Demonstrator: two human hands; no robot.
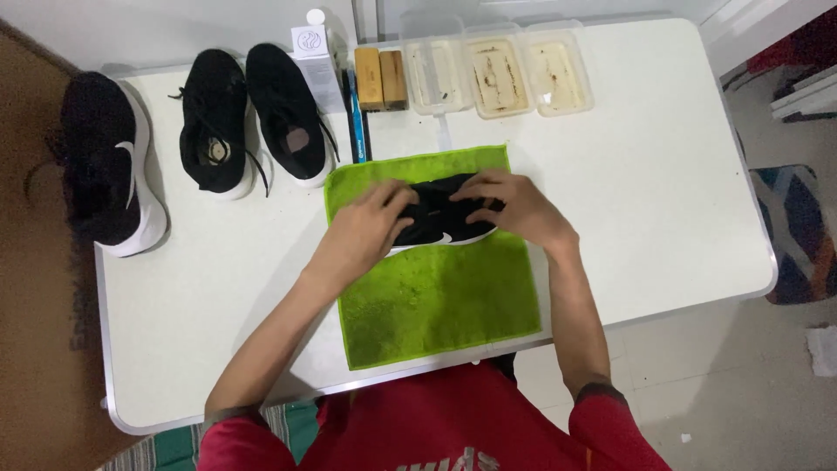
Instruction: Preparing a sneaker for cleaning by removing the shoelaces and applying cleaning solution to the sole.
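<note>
Head view: black shoe (440, 228) on green towel (436, 279), long axis left-right across white table (663, 174). Left hand (370, 225) grasping one end, right hand (510, 205) the other; both equally near.

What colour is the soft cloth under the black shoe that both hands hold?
Bright green: the towel, seen best in the head view.
</note>
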